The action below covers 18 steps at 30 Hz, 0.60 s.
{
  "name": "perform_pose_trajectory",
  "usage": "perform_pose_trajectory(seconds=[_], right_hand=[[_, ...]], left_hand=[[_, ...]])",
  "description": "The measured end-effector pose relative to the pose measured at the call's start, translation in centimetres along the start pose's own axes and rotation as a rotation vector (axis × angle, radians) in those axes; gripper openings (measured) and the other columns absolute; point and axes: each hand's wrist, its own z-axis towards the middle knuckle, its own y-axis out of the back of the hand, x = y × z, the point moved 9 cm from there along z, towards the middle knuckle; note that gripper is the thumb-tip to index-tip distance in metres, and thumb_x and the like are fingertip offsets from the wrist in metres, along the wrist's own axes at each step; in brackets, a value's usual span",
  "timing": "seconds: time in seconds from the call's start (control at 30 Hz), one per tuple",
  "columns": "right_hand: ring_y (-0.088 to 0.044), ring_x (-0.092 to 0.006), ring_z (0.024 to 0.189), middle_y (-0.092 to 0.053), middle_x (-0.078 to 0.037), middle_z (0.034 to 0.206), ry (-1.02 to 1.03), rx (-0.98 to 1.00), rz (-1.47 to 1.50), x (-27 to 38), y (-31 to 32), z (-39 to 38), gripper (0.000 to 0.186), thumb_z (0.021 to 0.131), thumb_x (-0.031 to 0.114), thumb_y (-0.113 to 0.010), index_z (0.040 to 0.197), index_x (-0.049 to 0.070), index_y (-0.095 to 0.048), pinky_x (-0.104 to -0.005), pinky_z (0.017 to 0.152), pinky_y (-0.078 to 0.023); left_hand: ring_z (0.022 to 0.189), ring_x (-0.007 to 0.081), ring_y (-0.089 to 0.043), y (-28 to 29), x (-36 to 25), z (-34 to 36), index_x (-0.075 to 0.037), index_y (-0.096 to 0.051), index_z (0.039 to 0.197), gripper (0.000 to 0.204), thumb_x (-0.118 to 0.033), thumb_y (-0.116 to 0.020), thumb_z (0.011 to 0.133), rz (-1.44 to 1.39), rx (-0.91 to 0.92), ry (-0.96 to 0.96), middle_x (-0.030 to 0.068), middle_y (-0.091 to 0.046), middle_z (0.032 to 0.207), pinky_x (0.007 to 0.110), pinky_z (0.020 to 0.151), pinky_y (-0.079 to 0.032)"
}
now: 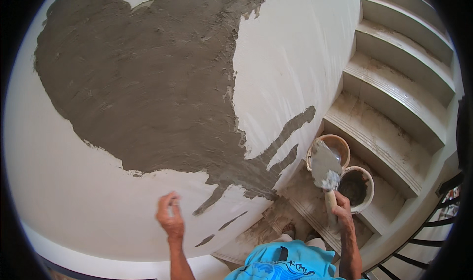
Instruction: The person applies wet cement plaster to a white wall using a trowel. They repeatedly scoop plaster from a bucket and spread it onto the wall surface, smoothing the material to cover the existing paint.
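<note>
Well apart, both hands (170, 217), open room between; trowel (325, 167) near bucket rims (372, 187).

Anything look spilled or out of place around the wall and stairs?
Two grey smears on the white wall look odd, standing apart from the main patch; the stair treads look dirt-stained. The buckets look upright.

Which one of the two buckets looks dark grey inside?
The bucket nearer the right hand; the farther bucket, partly behind the trowel, looks orange-brown inside.

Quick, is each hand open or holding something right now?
Left hand: loosely curled, partly open, nothing clearly visible in it.
Right hand: closed, holding a trowel.
</note>
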Motion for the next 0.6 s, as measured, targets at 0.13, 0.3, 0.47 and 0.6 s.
perform_pose_trajectory(seconds=[0.13,0.3,0.47,0.6], right_hand=[[-0.058,-0.0107,0.057,-0.061,-0.003,0.08,0.089,0.055,0.043,6.9,-8.0,3.5,0.099,0.07,0.062,-0.076,0.142,-0.002,-0.051,-0.0263,0.049,-0.047],[-0.057,-0.0108,0.06,-0.061,-0.006,0.083,0.28,0.041,-0.069,13.6,-14.3,8.1,0.091,0.074,0.05,-0.073,0.147,-0.001,-0.05,-0.0269,0.052,-0.046],[-0.062,-0.0167,0.075,-0.067,-0.012,0.098,0.523,-0.043,-0.348,20.4,-18.5,11.7,0.08,0.07,0.022,-0.069,0.148,0.007,-0.054,-0.031,0.067,-0.053],[-0.068,-0.0225,0.096,-0.071,-0.017,0.12,0.718,-0.148,-0.459,23.1,-20.7,13.6,0.078,0.071,0.004,-0.069,0.148,0.01,-0.055,-0.036,0.088,-0.055]], left_hand=[[0.113,0.0346,-0.062,10.0,0.7,2.4,0.003,-0.065,0.116,0.02,0.0,-0.058,0.097,0.324,-0.388,-0.168,0.0169,-0.068,0.119,0.045,0.104,-0.045],[0.13,0.0374,-0.054,19.9,1.5,6.0,0.002,-0.062,0.129,0.029,-0.009,-0.054,0.104,0.652,-0.727,-0.36,0.0203,-0.058,0.139,0.05,0.11,-0.041],[0.145,0.0369,-0.038,26.8,4.8,9.9,-0.002,-0.057,0.14,0.042,-0.028,-0.047,0.109,0.876,-0.878,-0.459,0.0205,-0.043,0.155,0.052,0.119,-0.033],[0.15,0.0363,-0.03,29.2,8.4,12.0,-0.003,-0.052,0.145,0.049,-0.036,-0.041,0.11,0.862,-0.881,-0.478,0.0199,-0.038,0.158,0.053,0.122,-0.028]])
